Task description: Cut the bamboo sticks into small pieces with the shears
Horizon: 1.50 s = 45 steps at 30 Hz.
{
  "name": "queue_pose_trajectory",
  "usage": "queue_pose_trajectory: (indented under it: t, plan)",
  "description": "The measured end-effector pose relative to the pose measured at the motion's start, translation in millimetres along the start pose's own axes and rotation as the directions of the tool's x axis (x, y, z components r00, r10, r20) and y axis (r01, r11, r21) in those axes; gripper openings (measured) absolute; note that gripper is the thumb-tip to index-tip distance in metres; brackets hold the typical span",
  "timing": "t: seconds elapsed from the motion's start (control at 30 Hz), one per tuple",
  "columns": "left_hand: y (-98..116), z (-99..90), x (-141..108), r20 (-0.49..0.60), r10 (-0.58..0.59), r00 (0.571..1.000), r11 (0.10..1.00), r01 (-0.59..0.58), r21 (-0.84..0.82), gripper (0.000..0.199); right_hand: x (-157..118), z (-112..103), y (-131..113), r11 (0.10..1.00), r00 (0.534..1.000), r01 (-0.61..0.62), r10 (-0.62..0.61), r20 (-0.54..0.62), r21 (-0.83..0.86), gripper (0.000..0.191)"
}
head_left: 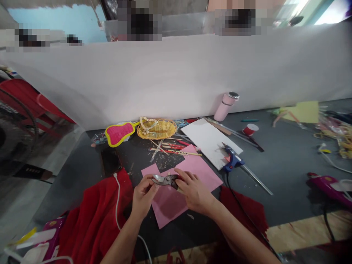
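Over pink paper sheets, my right hand grips a pair of pruning shears by the handles, with the metal jaws pointing left. My left hand is closed at the tip of the jaws, thumb and fingers pinched together; what sits between them is too small or hidden to make out. Just beyond the hands lie several thin sticks with red-and-white patterned ones among them, amid small scraps. A yellow woven basket behind them holds a string of beads.
A blue glue gun with a clear glue stick lies on a white board, its cord running forward. Around are a pink bottle, red spool, pink-and-yellow paddle shape, phone and red cloth. A white partition stands behind.
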<state>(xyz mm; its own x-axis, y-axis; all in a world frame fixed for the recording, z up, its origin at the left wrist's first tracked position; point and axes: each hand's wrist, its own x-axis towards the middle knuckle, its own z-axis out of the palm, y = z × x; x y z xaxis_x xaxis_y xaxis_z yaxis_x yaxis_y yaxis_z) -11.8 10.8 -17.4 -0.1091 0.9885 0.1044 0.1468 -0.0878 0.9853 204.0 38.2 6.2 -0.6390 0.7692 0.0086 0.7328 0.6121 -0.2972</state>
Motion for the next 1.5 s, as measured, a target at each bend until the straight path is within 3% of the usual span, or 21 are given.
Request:
queue_pose_trajectory:
  t: [0.17,0.27,0.37,0.77,0.93,1.1,1.37,1.5]
  plan:
    - [1,1.7,-2,0.013,0.015,1.0,1.0,-0.015,-0.012,0.015,-2,3,4,0.994,0.999,-0.027,0.03,-0.029,0.103,0.038]
    - [2,1.0,-2,0.046,0.016,0.999,1.0,-0.016,0.001,0.012,-2,5,6,0.986,0.995,-0.041,0.055,-0.082,0.165,0.053]
    - [2,0.5,-3,0.082,0.022,0.996,1.0,-0.023,0.014,0.011,-1,6,6,0.987,0.996,-0.05,0.062,-0.071,0.156,0.06]
    - [1,2.1,-6,0.078,-0.035,0.996,0.998,0.039,-0.05,0.019,0,11,5,0.986,0.994,-0.082,0.092,-0.063,0.145,0.049]
    - [4,3.5,-3,0.103,-0.022,0.994,0.999,0.024,-0.022,0.01,2,11,7,0.99,0.987,-0.108,0.118,-0.113,0.092,0.047]
    - [0,1.9,-3,0.08,-0.103,0.991,0.995,0.103,0.007,0.012,2,14,11,0.985,0.977,-0.124,0.143,-0.161,0.121,0.049]
    - [-2,2.0,-4,0.106,-0.157,0.982,0.987,0.155,0.032,0.02,0,11,15,0.983,0.987,-0.105,0.122,-0.109,0.149,0.049]
    - [-3,2.3,-4,0.115,-0.213,0.97,0.975,0.22,-0.044,0.022,-1,8,15,0.982,0.994,-0.091,0.101,-0.051,0.167,0.051]
